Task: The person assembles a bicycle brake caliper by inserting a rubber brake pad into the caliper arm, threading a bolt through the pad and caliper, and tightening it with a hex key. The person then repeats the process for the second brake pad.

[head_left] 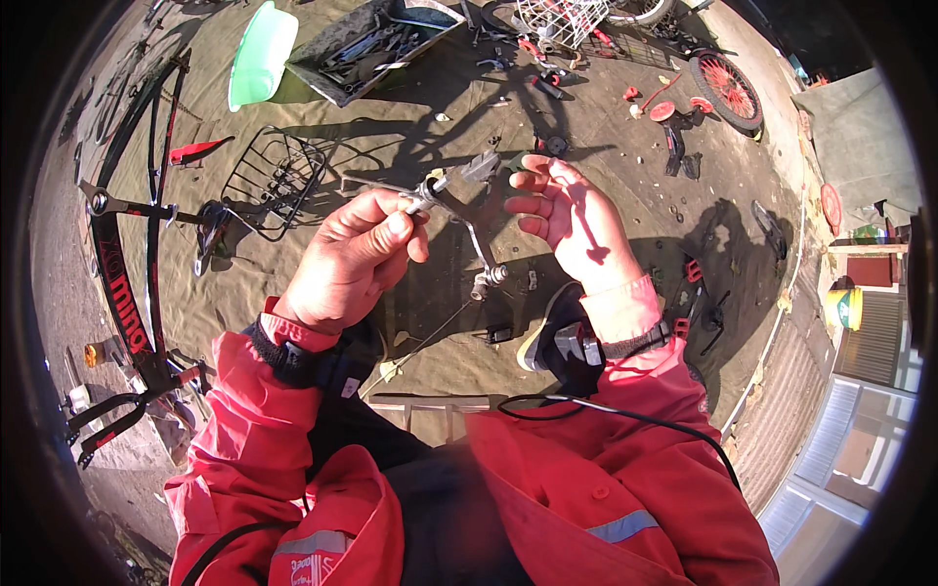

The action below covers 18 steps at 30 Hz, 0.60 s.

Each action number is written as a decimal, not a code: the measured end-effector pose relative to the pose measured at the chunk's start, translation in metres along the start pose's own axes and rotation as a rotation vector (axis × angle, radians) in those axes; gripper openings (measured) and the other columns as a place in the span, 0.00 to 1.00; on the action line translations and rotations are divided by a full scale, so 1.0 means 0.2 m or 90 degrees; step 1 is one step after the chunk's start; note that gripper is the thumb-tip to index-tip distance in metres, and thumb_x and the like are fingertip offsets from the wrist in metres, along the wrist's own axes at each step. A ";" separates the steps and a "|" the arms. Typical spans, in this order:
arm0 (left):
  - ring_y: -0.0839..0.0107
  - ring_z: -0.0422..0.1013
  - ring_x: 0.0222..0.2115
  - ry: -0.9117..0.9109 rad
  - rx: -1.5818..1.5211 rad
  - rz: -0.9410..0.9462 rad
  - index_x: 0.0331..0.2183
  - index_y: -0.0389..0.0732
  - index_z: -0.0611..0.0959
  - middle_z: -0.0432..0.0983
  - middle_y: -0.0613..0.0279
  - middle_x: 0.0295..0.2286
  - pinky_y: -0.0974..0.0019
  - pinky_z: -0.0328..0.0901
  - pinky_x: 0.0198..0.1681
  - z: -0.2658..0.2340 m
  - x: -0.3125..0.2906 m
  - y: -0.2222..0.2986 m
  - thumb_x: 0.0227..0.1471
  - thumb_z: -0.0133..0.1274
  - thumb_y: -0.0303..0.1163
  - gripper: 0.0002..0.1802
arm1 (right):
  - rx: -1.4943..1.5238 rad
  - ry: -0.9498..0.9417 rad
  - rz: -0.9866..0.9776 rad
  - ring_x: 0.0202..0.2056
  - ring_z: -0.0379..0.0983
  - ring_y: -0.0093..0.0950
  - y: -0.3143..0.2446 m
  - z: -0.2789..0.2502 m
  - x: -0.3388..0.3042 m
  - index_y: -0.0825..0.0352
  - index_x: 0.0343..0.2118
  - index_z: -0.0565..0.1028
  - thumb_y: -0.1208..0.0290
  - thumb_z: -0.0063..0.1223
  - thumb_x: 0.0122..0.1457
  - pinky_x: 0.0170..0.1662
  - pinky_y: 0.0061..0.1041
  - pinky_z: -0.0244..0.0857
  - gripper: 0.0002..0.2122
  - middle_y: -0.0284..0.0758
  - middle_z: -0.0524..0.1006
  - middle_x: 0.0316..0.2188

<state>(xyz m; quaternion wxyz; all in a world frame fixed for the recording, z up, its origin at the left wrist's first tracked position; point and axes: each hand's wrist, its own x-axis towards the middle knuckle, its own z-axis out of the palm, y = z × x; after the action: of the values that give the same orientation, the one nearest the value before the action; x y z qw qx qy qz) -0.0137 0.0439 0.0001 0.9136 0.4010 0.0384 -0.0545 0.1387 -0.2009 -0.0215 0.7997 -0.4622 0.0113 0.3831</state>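
Note:
My left hand (357, 254) is closed, thumb against fingers, round one end of a silver bicycle brake caliper (480, 246), as it appears to be. Its curved arm hangs down to the right and ends in a bolt or nut, while a grey block sticks out at the top. A thin cable or wire seems to trail below it. To the right, apart from the caliper, my right hand (586, 230) is open with its palm up and fingers loosely curled. Nothing lies in that palm; only a shadow falls across it.
A black bicycle frame (119, 278) stands at the left, beside a black wire rack (277, 183). Farther off are a green basin (262, 57), a tool-filled tray (327, 90) and a red-spoked wheel (728, 90). Several loose parts lie on the ground cloth (391, 146).

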 end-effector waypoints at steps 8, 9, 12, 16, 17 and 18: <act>0.84 0.54 0.16 -0.004 -0.002 -0.004 0.42 0.42 0.80 0.78 0.62 0.28 0.78 0.49 0.19 0.00 0.00 0.00 0.62 0.51 0.31 0.08 | -0.037 -0.016 0.007 0.36 0.79 0.31 0.01 0.05 -0.03 0.69 0.48 0.72 0.62 0.45 0.67 0.35 0.25 0.75 0.15 0.39 0.77 0.40; 0.84 0.54 0.16 -0.004 -0.003 -0.006 0.42 0.42 0.80 0.78 0.62 0.28 0.78 0.49 0.19 0.00 0.00 0.00 0.62 0.51 0.32 0.08 | -0.038 -0.008 0.008 0.36 0.79 0.31 0.01 0.06 -0.03 0.69 0.47 0.72 0.62 0.45 0.67 0.35 0.25 0.75 0.15 0.39 0.77 0.39; 0.84 0.54 0.16 -0.003 -0.004 -0.003 0.42 0.42 0.81 0.78 0.62 0.28 0.78 0.49 0.19 0.00 0.00 0.00 0.62 0.52 0.32 0.08 | -0.040 -0.014 0.006 0.35 0.79 0.31 0.00 0.07 -0.03 0.69 0.48 0.72 0.62 0.46 0.67 0.35 0.25 0.75 0.15 0.39 0.78 0.39; 0.84 0.54 0.16 0.008 0.003 -0.006 0.42 0.42 0.81 0.78 0.62 0.28 0.79 0.49 0.19 0.00 0.00 0.00 0.62 0.52 0.32 0.08 | -0.036 -0.002 0.000 0.35 0.79 0.31 -0.02 0.05 -0.03 0.68 0.48 0.72 0.62 0.47 0.66 0.35 0.26 0.74 0.15 0.39 0.78 0.39; 0.84 0.54 0.16 0.015 0.002 -0.002 0.42 0.42 0.81 0.78 0.63 0.28 0.79 0.49 0.19 0.00 0.00 0.00 0.62 0.52 0.32 0.08 | -0.033 -0.001 -0.006 0.35 0.79 0.31 -0.03 0.04 -0.03 0.67 0.48 0.73 0.62 0.47 0.66 0.34 0.26 0.74 0.15 0.39 0.78 0.39; 0.84 0.54 0.16 0.018 0.000 0.004 0.41 0.42 0.81 0.78 0.63 0.28 0.79 0.49 0.19 -0.01 0.00 0.01 0.62 0.52 0.32 0.08 | -0.071 0.029 -0.036 0.39 0.78 0.32 -0.06 0.02 -0.03 0.68 0.51 0.72 0.60 0.47 0.66 0.39 0.27 0.73 0.17 0.38 0.78 0.43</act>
<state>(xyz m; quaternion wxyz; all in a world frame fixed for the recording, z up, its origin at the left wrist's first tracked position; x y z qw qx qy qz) -0.0135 0.0458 0.0003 0.9133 0.4016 0.0503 -0.0461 0.1399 -0.2051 -0.0079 0.7826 -0.5149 -0.0047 0.3498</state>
